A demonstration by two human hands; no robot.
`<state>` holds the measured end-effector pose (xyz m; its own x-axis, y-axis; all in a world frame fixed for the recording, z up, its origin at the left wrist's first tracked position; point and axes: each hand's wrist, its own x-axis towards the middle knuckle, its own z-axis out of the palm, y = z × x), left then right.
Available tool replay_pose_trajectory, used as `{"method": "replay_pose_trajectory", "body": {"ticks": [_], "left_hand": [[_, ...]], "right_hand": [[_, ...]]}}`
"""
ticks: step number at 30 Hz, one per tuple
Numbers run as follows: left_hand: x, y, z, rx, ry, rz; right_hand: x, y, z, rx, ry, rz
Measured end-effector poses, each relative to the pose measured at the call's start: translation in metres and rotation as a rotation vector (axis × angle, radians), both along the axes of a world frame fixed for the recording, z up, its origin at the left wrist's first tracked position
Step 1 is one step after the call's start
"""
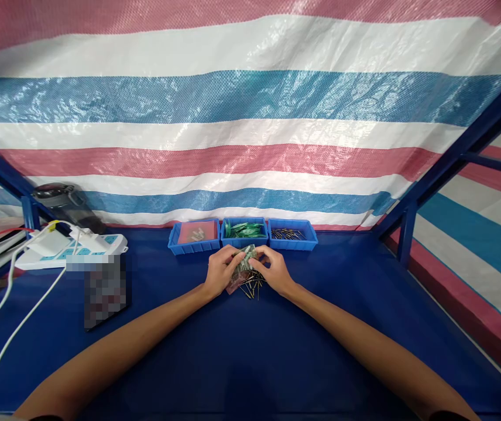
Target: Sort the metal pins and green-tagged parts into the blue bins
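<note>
My left hand (222, 271) and my right hand (274, 270) meet at the middle of the table, both with fingers closed in a pinch. Between them they hold a small clear plastic bag (244, 263) by its upper part, its lower end reddish. Whether anything is inside the bag is too small to tell. Just under the bag and my right fingers lies a loose pile of thin metal pieces (254, 285), dark and brass-coloured, like small drill bits. Part of this pile is hidden by the bag and the hand.
Three blue bins stand behind my hands: the left bin (194, 249) with a reddish packet, the middle bin (244, 240) with green-tinted bags, the right bin (301, 243) with thin metal pieces. At left are a power strip (101, 252), cables, a dark bottle (75, 210) and a blurred flat device (106, 292).
</note>
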<state>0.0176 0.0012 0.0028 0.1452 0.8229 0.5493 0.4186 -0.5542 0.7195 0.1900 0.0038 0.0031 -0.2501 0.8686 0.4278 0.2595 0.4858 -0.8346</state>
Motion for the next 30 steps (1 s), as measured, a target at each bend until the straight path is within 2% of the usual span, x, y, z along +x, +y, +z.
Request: {"method": "replay_pose_trajectory", "body": {"ticks": [4, 7, 10, 13, 18, 26, 30], "left_hand": [[0.0012, -0.0016, 0.0012, 0.031, -0.028, -0.042], [0.003, -0.0004, 0.0025, -0.04, -0.009, -0.07], [0.0041, 0.0019, 0.003, -0.091, 0.094, -0.108], [0.0032, 0.003, 0.0015, -0.076, 0.146, -0.108], [0.0004, 0.0012, -0.0026, -0.033, 0.079, -0.092], [0.0035, -0.0014, 0.0032, -0.006, 0.069, -0.099], [0.004, -0.0022, 0.0048, -0.009, 0.059, -0.091]], "right_hand": [[-0.0031, -0.0036, -0.0057, 0.0, -0.003, -0.058], [-0.0029, -0.0041, -0.0083, 0.0, 0.075, -0.165], [-0.0025, -0.0043, -0.0101, -0.011, 0.146, -0.213], [-0.0023, -0.0052, -0.0092, -0.003, 0.128, -0.162], [-0.0013, -0.0077, -0.0058, 0.053, -0.019, -0.062], [-0.0005, -0.0067, -0.01, 0.045, -0.122, -0.119], [-0.0009, -0.0065, -0.0107, 0.054, -0.12, -0.088]]}}
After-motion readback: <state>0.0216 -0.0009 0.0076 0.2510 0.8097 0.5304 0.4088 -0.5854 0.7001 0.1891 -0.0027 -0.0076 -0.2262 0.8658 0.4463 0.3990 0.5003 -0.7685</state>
